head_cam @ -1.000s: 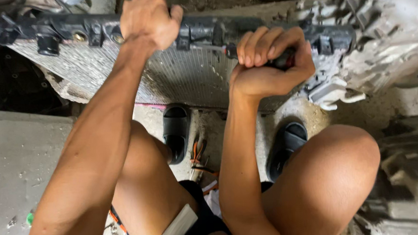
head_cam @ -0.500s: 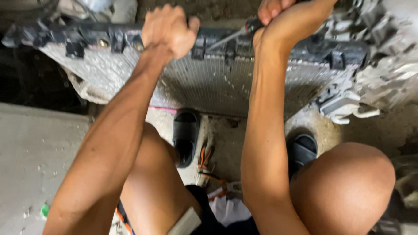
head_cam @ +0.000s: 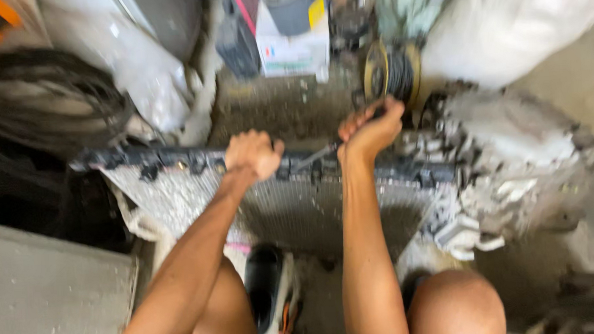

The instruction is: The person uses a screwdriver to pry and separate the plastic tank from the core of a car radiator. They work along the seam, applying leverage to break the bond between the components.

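Dusty concrete floor (head_cam: 49, 305) nearest, then upright finned radiator (head_cam: 299, 207), left hand (head_cam: 253, 154) clamped on its black top edge, right hand (head_cam: 369, 129) fisted around what seems a screwdriver (head_cam: 313, 158), white sacks (head_cam: 504, 24) and boxes (head_cam: 291, 33) behind.

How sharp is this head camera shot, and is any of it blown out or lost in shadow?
In the head view, motion blur smears everything: the left hand on the radiator's black top rail, the right hand gripping a thin tool, and the metal scrap. The white sack at upper right looks nearly washed out; the dark gap at left holds no detail.
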